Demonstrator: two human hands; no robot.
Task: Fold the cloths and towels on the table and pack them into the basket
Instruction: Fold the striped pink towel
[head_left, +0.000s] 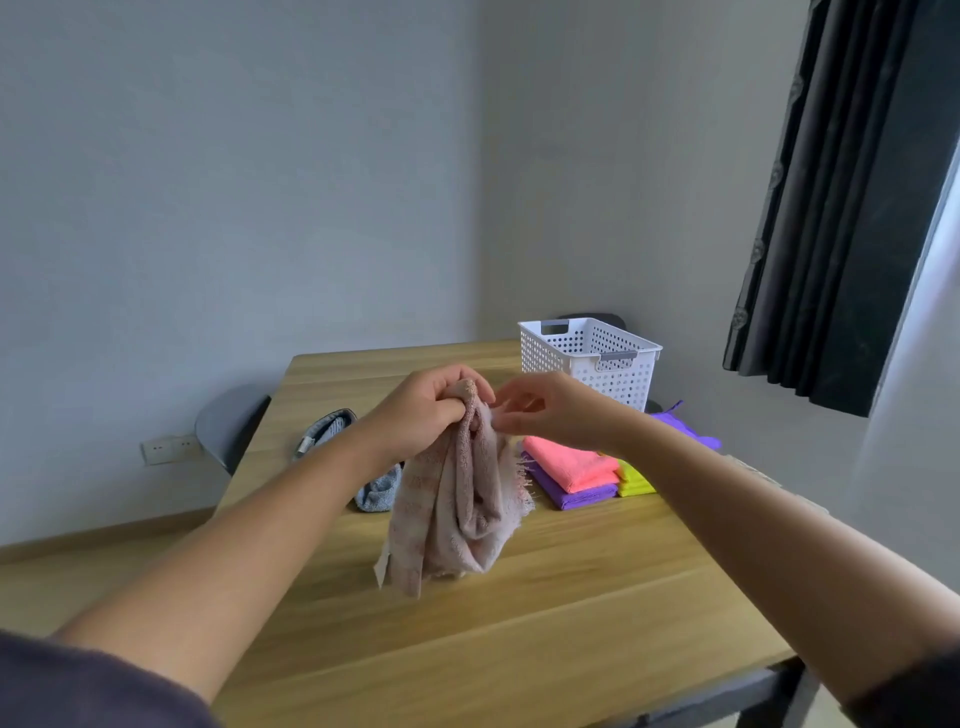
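On the wooden tabletop (571, 613), far right corner: white basket (550, 353), no cloth showing above its rim. Pink-beige towel (457, 509) hangs bunched above mid-table, its lower end at or just above the wood. Right of it is a folded stack, pink cloth (569, 462) on purple cloth (561, 491), with yellow cloth (634, 478) just beside. Two grey-blue towels (379, 491) lie unfolded on the left.

Left hand (426, 410): grip closed round the towel's top, carrying its weight. Right hand (550, 410): fingers curled at the top edge. Can't tell if it's pinching or only touching.

Step, my read: finding corners to open this towel out before folding. Packing not started.

Next move needs the right hand to take one corner, the left to slide to the other, then spread it flat on the free wood near the front edge.
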